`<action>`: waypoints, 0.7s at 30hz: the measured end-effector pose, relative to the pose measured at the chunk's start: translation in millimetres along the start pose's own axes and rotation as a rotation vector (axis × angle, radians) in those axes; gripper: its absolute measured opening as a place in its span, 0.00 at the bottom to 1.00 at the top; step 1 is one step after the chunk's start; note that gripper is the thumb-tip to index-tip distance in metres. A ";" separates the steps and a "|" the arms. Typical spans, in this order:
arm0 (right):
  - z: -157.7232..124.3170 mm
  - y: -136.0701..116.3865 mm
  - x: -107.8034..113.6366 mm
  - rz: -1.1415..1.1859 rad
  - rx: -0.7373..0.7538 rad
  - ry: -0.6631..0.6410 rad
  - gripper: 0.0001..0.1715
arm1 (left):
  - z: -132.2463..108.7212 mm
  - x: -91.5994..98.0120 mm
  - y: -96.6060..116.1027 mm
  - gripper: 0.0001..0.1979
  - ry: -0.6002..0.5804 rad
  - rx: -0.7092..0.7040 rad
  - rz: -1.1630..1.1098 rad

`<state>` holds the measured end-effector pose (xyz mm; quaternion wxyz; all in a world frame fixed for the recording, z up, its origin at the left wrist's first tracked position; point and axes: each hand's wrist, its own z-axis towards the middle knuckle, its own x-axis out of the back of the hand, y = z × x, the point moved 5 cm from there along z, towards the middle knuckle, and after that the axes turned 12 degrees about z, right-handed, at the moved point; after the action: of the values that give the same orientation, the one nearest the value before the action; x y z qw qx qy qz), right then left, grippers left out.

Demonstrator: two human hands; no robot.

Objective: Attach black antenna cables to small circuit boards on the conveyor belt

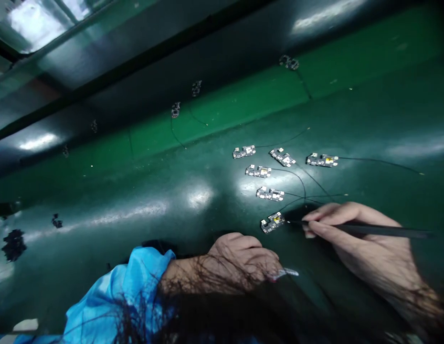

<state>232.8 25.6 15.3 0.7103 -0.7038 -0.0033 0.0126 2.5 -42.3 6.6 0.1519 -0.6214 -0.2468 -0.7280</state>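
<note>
My right hand (pixel 354 239) pinches a thin dark tool (pixel 379 231) like a pen, its tip touching the right end of the nearest small circuit board (pixel 272 222). My left hand (pixel 243 263), in a blue sleeve, rests curled on the green surface just below that board and holds a small whitish piece (pixel 288 273) at its fingertips. Several more small boards with thin black wires lie in a cluster above, such as one board (pixel 269 193) and another board (pixel 322 160).
The glossy green work surface (pixel 136 215) reflects overhead lights. More small boards lie farther back on a lighter green strip (pixel 222 112). Dark scraps (pixel 14 243) sit at the left edge. Strands of dark hair hang across the bottom of the view.
</note>
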 end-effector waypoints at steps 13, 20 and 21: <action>-9.5 6.8 -13.7 -0.055 0.079 -0.085 0.10 | 4.7 9.6 2.0 0.12 0.017 0.102 0.155; -12.9 13.6 -13.7 -0.089 0.051 -0.076 0.10 | 2.6 10.6 2.4 0.06 0.029 0.109 0.187; -12.7 13.3 -14.3 -0.092 0.046 -0.079 0.10 | 1.6 9.7 2.2 0.06 0.036 0.123 0.187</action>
<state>218.6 12.7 2.1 0.7253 -0.6854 -0.0631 0.0078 3.2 -42.4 16.6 0.2614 -0.6182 -0.2293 -0.7050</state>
